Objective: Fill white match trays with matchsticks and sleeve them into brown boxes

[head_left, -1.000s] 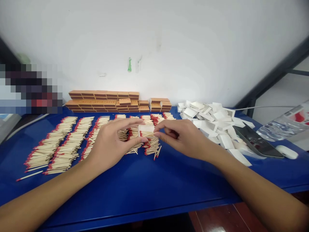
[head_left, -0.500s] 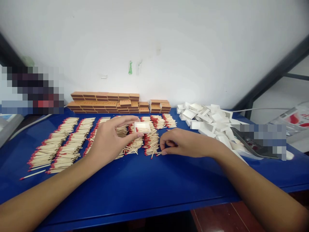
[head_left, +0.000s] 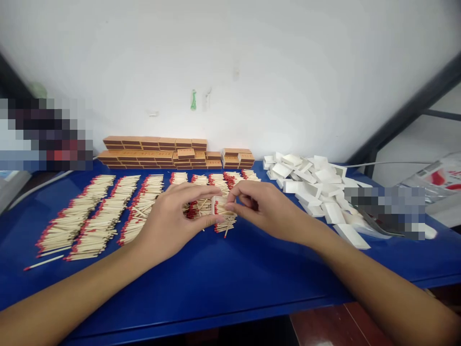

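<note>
My left hand [head_left: 173,218] pinches a small white matchbox tray [head_left: 218,205] between thumb and fingers, just above the blue table [head_left: 216,274]. My right hand [head_left: 264,206] meets it from the right, its fingers pinched on a few red-tipped matches at the tray's edge. Under both hands lie rows of matches [head_left: 104,211] in loose bundles, their red heads pointing left and away.
Brown matchbox sleeves [head_left: 158,151] are stacked along the white wall. A heap of white empty trays [head_left: 317,185] lies at the right, with a blurred dark item and a white object beyond it. One single match [head_left: 43,262] lies at the far left.
Half a second ago my right hand was down on the match pile at the table; it has risen with matches to the tray, which my left hand has lowered slightly.
</note>
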A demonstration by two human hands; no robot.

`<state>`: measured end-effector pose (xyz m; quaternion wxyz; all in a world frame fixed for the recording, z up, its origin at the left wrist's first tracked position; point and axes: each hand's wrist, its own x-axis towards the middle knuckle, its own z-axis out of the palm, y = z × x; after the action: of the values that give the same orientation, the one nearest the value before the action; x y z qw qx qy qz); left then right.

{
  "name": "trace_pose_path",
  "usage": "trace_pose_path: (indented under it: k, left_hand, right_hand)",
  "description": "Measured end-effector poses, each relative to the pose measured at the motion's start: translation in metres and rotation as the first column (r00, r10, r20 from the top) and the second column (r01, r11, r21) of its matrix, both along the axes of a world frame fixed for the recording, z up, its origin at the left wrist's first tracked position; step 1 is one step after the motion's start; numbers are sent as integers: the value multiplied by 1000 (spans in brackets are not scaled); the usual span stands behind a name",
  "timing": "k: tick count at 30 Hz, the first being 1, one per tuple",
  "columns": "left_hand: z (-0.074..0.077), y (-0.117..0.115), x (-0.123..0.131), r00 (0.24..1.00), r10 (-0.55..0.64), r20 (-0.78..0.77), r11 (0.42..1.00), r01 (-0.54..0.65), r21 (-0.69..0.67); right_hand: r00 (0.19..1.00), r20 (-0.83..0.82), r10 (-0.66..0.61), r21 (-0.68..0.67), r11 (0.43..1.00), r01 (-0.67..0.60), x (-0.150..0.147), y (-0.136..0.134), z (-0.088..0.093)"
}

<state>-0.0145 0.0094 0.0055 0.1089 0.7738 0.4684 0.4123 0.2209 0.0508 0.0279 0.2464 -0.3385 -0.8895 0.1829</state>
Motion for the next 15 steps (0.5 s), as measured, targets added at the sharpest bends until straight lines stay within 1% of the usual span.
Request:
trace_pose_path:
  k: [2,5,7,8,10,12,14,15]
  left_hand:
    - [0,-1,1,1000,10,1,1000,-10,8]
    - [4,1,-1,999,41,12,999,-41,1]
    - [7,4,-3,996,72,43,997,-71,-11]
    - [8,5,-4,994,92,56,996,-91,-17]
    - [10,8,-6,989,128,73,992,-127,-20]
    - [10,9,-7,986,149,76,989,-148,-17]
    - [10,9,-9,986,151,73,988,-151,-10]
    - [9,10,-9,986,151,71,989,-151,-4]
  right_hand:
    - [999,-28,-17,53,998,19,-4,-2,-4]
    - [998,-66,-16,133,991,25,-1,-1,-2]
    - [999,-28,15,164,986,-10,4,2,2]
    - [999,14,47,157,986,-49,7,4,3]
    - [983,107,152,74,984,-160,11,6,5]
    - [950,163,266,-67,964,-258,13,8,4]
    - [926,185,330,-183,937,-297,12,9,1]
    - [922,195,335,-212,932,-294,11,9,-1]
